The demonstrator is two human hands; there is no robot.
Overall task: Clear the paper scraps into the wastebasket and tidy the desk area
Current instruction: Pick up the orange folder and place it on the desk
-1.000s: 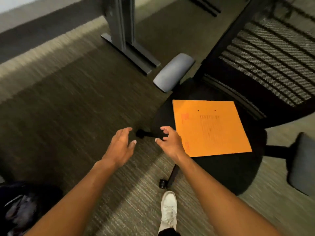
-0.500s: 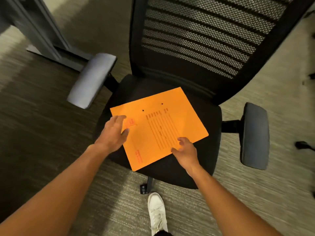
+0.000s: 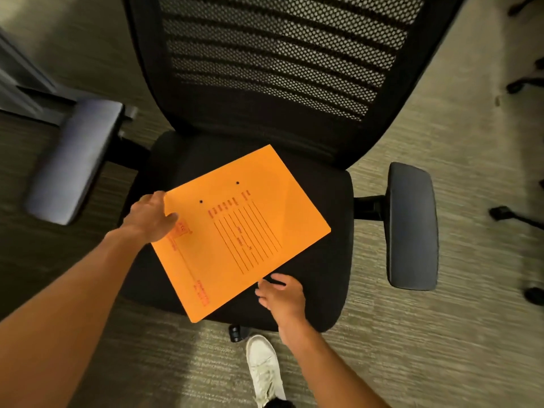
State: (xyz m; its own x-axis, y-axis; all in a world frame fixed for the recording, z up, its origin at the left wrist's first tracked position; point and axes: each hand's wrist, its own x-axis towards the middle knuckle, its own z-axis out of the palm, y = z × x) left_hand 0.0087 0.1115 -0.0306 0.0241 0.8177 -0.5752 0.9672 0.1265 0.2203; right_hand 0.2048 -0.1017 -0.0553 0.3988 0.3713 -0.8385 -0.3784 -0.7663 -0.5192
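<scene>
- Lifting the orange envelope off the chair seat appears to be the step in hand; its near corner overhangs the seat's front edge, while the far part lies over the cushion.
- The envelope's left edge is pinched by the left hand, thumb on top and fingers hidden beneath; that grip is closed on the envelope.
- The right hand is held just beside the envelope's lower right edge with fingers loosely spread; nothing is grasped, and whether a fingertip touches the paper cannot be told.
- A one-sided pinch on a flat, thin sheet is likely to let it sag or bend, so the right edge is best supported from below before it is raised further.
- The envelope should be kept level, in case anything loose is inside.
- No wastebasket or desk top is visible, so the destination must be located first.
- The white shoe stands close to the chair's caster; the chair could roll if nudged.
</scene>
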